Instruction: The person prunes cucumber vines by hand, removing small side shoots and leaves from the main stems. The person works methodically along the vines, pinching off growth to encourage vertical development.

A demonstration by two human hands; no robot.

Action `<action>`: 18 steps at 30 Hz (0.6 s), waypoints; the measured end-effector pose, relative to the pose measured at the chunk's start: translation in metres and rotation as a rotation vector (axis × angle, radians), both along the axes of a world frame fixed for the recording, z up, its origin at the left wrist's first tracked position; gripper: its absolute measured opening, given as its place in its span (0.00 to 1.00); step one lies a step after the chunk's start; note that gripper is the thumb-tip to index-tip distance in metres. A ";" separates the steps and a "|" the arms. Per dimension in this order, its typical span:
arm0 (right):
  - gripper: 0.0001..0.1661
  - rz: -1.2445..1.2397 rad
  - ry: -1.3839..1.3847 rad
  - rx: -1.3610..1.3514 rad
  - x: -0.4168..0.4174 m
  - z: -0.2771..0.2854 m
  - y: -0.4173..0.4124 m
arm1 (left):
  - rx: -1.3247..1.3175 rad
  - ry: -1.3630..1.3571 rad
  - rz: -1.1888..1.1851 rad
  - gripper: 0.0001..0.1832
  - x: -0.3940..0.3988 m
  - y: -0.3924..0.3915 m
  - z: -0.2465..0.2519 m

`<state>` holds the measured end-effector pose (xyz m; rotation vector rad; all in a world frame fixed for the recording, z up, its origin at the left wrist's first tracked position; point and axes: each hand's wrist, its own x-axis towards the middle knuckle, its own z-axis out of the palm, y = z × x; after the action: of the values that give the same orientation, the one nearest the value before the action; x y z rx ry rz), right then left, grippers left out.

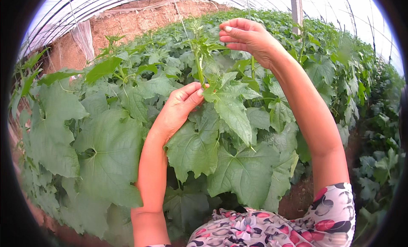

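Note:
My left hand (186, 98) pinches the green stem (199, 70) of a luffa-like climbing vine between thumb and fingertips, just under its growing tip (197, 31). A broad, jagged young leaf (231, 101) hangs from the stem, right beside those fingers. Up and to the right, my right hand (244, 36) is raised in the air, apart from the stem. Its fingers are loosely curled, with the thumb close to the index finger; whether something thin lies between them cannot be made out. Large lobed leaves (194, 148) hang below my left hand.
A pale string (180, 15) runs down towards the vine tip. Dense vines (153, 55) stretch back to an earthen wall (127, 18) under a plastic-covered arched frame (60, 18). A concrete post (296, 12) stands behind. Another leafy row (379, 164) lies at right, past a strip of soil (296, 196).

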<state>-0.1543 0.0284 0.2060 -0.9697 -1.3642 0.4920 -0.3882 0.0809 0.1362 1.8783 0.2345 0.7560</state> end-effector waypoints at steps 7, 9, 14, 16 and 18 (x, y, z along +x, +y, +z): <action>0.13 0.355 0.029 0.182 -0.071 -0.100 -0.131 | 0.133 -0.202 0.336 0.39 -0.039 -0.029 -0.034; 0.14 0.601 -0.318 0.121 -0.089 -0.121 -0.136 | 0.307 -0.167 0.427 0.40 -0.046 -0.042 -0.051; 0.18 0.123 -0.518 0.177 -0.097 -0.162 -0.120 | 0.046 -0.367 0.762 0.19 -0.034 -0.048 -0.080; 0.19 -0.070 -0.656 0.212 -0.086 -0.163 -0.115 | -0.229 -0.544 0.658 0.20 -0.036 -0.046 -0.097; 0.18 0.002 -0.601 0.185 -0.078 -0.165 -0.110 | -0.431 -0.644 0.585 0.19 -0.038 -0.049 -0.105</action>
<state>-0.2320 -0.0820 0.0407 -1.0029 -1.9079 0.0628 -0.4266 0.0318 0.0307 1.0813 0.4945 1.5257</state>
